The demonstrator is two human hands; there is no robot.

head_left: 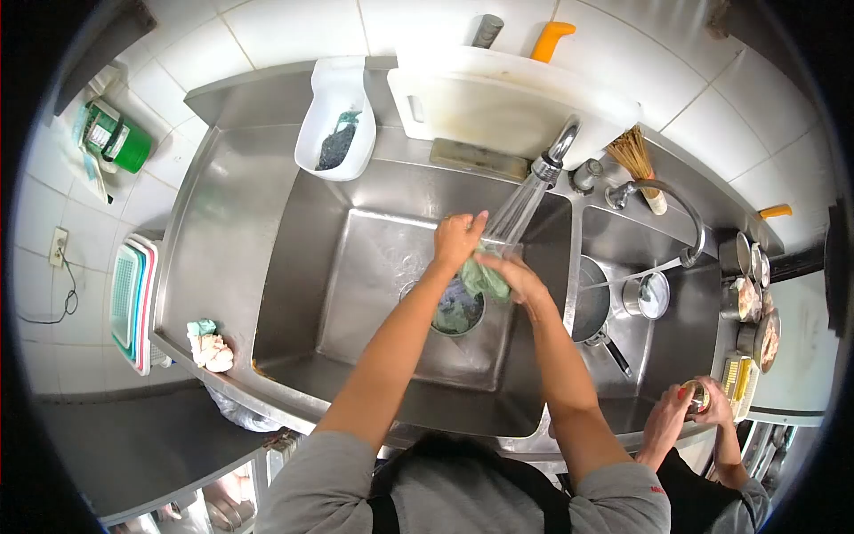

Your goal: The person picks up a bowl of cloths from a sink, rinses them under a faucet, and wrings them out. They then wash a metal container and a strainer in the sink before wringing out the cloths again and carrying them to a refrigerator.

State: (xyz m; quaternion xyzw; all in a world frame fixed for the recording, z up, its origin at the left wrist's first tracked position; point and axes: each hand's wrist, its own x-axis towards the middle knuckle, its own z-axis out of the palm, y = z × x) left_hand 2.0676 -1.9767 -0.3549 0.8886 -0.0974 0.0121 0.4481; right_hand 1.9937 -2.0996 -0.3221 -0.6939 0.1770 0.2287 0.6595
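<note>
Under the spray of the tap [551, 162], my left hand [458, 240] is closed at the upper end of a light green, crumpled, cloth-like piece [485, 280]. My right hand [520, 278] grips the same piece from the right side, its fingers wrapped over it and partly hidden. Water runs down over both hands. Right below them a round metal bowl [459, 331] stands in the large steel sink [356, 311], with water and greenish stuff inside. My left forearm crosses in front of the bowl's near left side.
A white holder [311, 165] with dark scouring pads and a white cutting board [507, 89] stand behind. The right basin holds a frying pan [591, 307] and small pot [645, 295] under a second running tap [694, 231]. Another person's hands [689, 411] hold a can at right.
</note>
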